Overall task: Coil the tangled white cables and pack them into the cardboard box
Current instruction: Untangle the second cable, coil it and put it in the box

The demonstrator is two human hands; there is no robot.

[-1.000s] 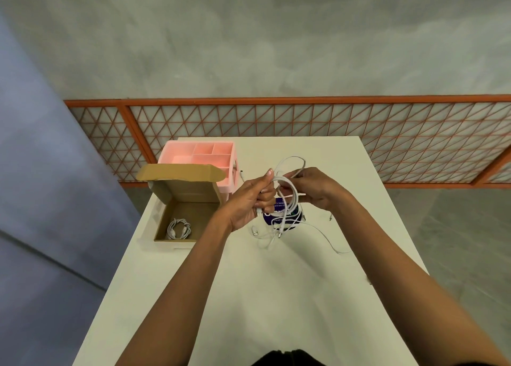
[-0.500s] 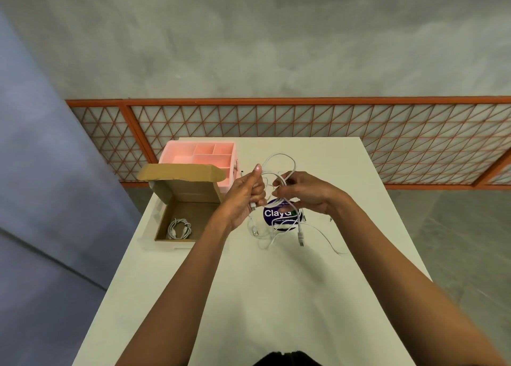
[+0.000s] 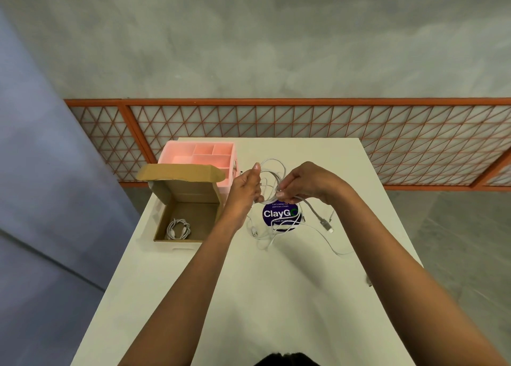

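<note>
While the left hand (image 3: 244, 188) and right hand (image 3: 307, 181) are both up over the middle of the white table (image 3: 249, 296), they've got a loose white cable (image 3: 272, 176) strung between them. The left fingers are curled round a strand with the thumb sticking up, and the right fingertips are pinching a few loops together. The rest of that tangle droops onto the table, draped across a round purple ClayGo sticker (image 3: 278, 213), with a USB plug (image 3: 324, 223) off to the right of it.

The cardboard box (image 3: 163, 216) sits open on the left side of the table, flap standing up, and one coiled cable (image 3: 178, 228) is already lying in its near left corner. Right behind the box — touching it, as far as I can tell — is a pink compartment organizer (image 3: 199, 155). An orange lattice railing (image 3: 276, 122) runs behind the table.
</note>
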